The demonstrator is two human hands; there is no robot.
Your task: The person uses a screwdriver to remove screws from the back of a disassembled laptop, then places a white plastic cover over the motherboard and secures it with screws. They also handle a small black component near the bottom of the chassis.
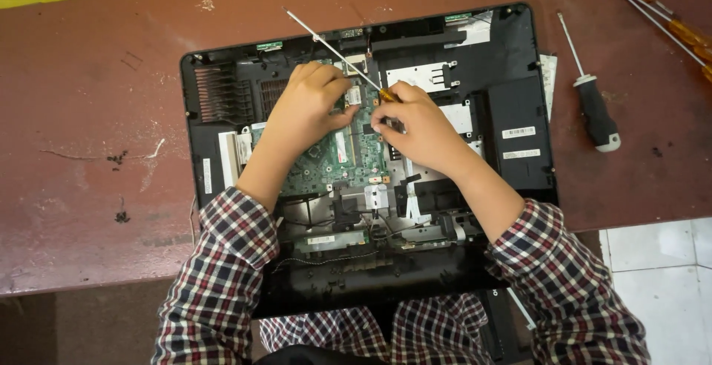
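Observation:
An opened black laptop chassis (512, 98) lies on a worn red-brown table, with its green circuit board (326, 165) exposed in the middle. My right hand (415, 124) is shut on a thin screwdriver (334, 50) with an amber handle; the long metal shaft slants up and to the left over the chassis. My left hand (308, 102) rests on the board beside a small card (354, 96), fingers curled and touching it. Both forearms wear checked sleeves.
A black-handled screwdriver (593, 109) lies on the table right of the chassis. Two more amber-handled screwdrivers (678, 27) lie at the top right corner. The table's edge (645, 220) ends at lower right over white floor tiles. A yellow wall runs along the back.

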